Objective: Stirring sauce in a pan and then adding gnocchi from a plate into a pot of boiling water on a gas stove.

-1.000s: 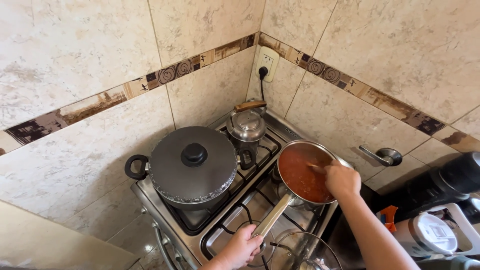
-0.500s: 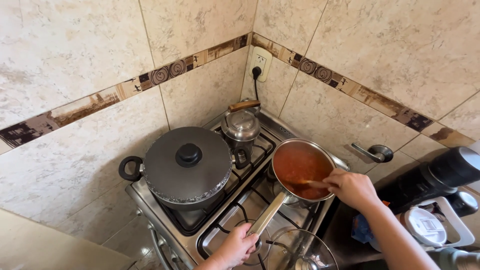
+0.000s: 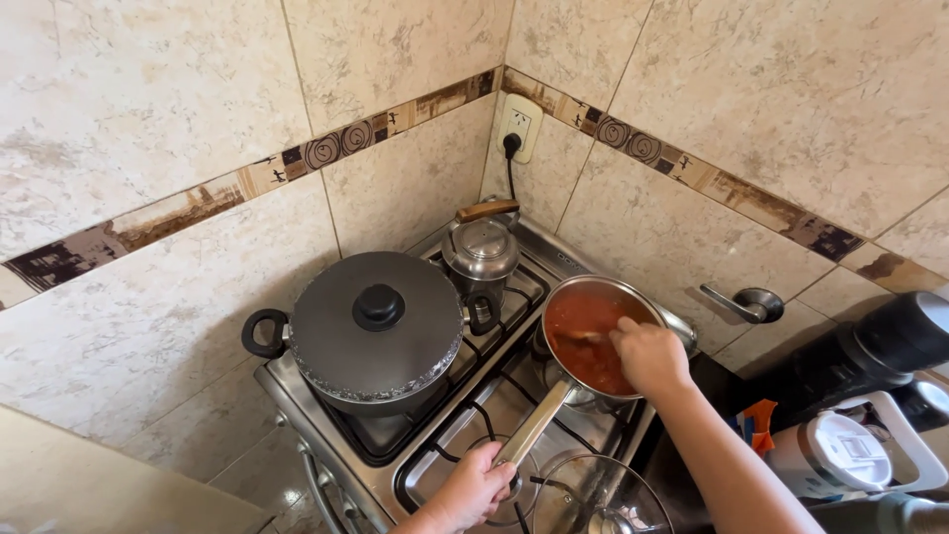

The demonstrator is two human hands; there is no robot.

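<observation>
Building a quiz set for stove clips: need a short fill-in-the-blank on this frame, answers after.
1. The left hand grips the long ____ of the saucepan.
2. The sauce in the saucepan is ____ in colour, and the right hand is over it.
3. The big dark pot is covered by a ____ with a black knob.
4. The kettle stands at the back of the stove, below a wall ____ with a plug in it.

Missing words: handle; red; lid; socket

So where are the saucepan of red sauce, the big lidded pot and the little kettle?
saucepan [image 3: 583,331], head view, on the red sauce.
big lidded pot [image 3: 379,307], head view, on the lid knob.
kettle [image 3: 480,247], head view, on its lid.
</observation>
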